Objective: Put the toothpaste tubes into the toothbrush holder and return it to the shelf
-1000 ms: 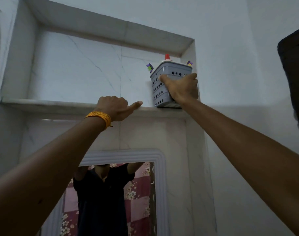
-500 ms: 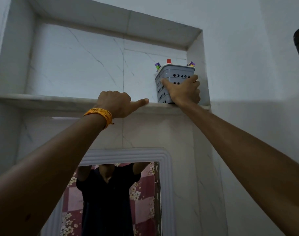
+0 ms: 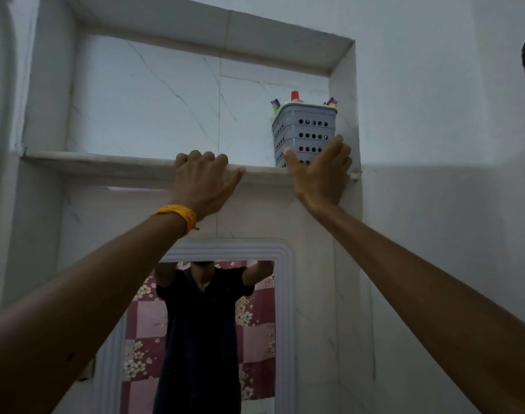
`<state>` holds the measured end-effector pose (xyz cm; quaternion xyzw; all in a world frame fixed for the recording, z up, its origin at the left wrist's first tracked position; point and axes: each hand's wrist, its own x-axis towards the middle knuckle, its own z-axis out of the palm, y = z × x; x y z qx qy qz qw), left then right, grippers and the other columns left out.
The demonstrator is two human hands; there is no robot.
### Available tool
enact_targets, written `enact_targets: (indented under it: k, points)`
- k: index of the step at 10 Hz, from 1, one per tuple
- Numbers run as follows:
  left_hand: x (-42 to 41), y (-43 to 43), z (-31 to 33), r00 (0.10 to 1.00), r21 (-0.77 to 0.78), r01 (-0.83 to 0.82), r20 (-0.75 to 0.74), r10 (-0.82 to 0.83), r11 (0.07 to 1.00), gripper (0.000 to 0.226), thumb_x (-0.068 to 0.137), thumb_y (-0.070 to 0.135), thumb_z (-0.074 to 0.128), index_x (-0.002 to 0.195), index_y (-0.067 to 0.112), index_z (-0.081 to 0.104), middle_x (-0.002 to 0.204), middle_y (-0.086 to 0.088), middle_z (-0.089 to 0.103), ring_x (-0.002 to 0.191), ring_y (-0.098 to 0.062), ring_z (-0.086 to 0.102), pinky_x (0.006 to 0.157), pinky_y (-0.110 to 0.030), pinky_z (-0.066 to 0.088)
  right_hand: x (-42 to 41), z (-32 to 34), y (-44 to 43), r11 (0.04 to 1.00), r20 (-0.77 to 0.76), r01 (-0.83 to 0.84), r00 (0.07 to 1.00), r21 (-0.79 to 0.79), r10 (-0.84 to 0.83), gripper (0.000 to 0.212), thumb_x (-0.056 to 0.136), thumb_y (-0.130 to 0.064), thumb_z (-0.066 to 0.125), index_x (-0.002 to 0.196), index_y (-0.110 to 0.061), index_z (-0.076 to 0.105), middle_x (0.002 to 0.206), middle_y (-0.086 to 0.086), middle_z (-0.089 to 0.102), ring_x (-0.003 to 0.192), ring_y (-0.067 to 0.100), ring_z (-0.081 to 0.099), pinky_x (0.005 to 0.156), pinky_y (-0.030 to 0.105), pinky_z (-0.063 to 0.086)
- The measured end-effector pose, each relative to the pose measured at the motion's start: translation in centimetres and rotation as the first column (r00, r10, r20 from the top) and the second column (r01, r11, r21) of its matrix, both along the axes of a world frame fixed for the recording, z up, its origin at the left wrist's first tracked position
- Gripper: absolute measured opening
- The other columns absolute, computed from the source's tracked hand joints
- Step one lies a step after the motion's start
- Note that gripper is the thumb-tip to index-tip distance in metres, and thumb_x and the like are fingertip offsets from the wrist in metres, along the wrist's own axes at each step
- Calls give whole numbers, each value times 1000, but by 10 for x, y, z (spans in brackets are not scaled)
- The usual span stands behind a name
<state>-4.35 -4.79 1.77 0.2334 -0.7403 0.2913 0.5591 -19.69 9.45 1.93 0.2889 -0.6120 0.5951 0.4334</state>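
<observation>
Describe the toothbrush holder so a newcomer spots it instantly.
Above the mirror a marble shelf sits in a wall recess. At its far right end stands the toothbrush holder, a grey basket with rows of round holes, a red cap poking out, just above the open right hand.

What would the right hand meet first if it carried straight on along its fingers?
Most likely the grey toothbrush holder on the shelf: the open right hand points up at its lower front. Depth is unclear, so contact can't be confirmed.
</observation>
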Motion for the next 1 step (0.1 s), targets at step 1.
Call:
enact_targets:
  k: [1]
  points:
    - [12, 4, -34, 998, -33, 56, -30, -57, 998, 60, 94, 56, 32, 130, 12, 53, 124, -14, 60, 119, -34, 52, 111, -47, 35, 12, -36, 4, 1000, -102, 13, 995, -11, -14, 93, 80, -65, 58, 147, -3, 40, 142, 18, 48, 127, 36, 48, 101, 52, 47]
